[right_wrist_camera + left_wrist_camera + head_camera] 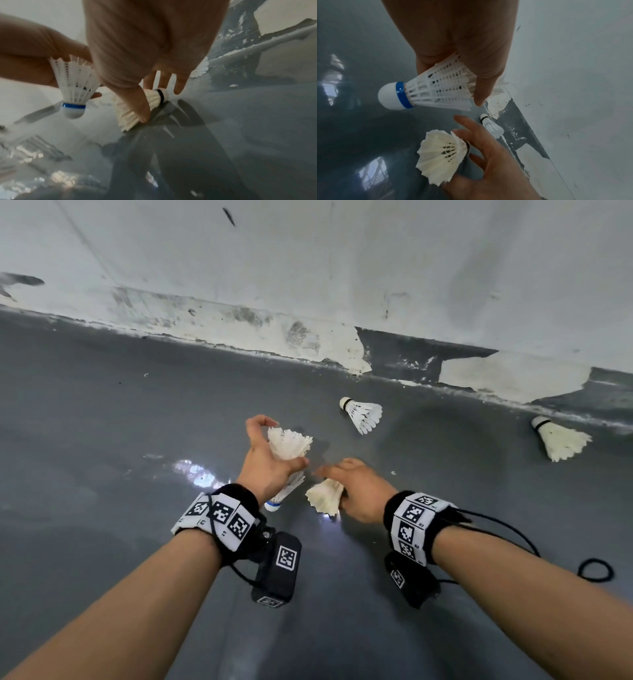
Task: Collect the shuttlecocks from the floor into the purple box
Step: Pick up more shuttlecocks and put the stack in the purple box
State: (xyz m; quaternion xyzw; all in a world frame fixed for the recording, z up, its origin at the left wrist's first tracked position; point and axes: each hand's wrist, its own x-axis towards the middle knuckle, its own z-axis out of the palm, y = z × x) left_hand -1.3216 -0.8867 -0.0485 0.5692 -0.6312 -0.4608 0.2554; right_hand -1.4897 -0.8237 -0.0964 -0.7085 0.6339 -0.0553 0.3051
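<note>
My left hand (262,455) grips two shuttlecocks together: a white feather shuttlecock (289,444) fanned out above the thumb, and a plastic one with a blue band (281,498) (435,92) pointing cork-down below it. Just to its right, my right hand (358,486) (145,56) holds a cream feather shuttlecock with a black band (324,497) (150,102) low over the grey floor. Two more lie on the floor by the wall: a near shuttlecock (363,413) (491,125) and a far-right shuttlecock (559,438). The purple box is not in view.
A white wall (342,261) with peeling paint along its base runs across the far side, close behind the loose shuttlecocks. The glossy grey floor (102,412) stretches left and toward me. A black cable loop (595,569) hangs from my right wristband.
</note>
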